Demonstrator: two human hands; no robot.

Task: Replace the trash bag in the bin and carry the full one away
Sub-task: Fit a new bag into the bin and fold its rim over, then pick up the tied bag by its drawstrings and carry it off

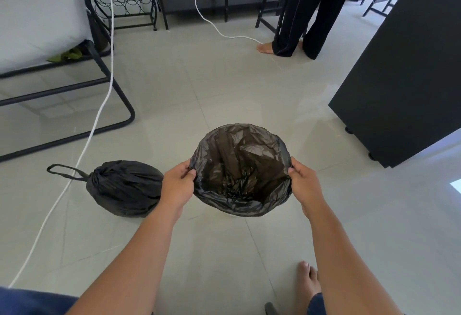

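A fresh black trash bag (240,165) lines a round bin on the tiled floor, its mouth spread open and folded over the rim. The bin itself is almost wholly hidden under the bag. My left hand (178,182) pinches the bag's left edge, and my right hand (305,182) pinches its right edge. To the left of the bin lies the full black bag (124,188), tied shut, with its drawstring loop (64,171) stretched out on the floor. Neither hand touches the full bag.
A white cable (99,112) runs across the floor just left of the full bag. A metal-framed seat (62,95) stands far left, a black cabinet (399,70) at right. Another person's legs (299,28) stand ahead. My bare foot (308,279) is below the bin.
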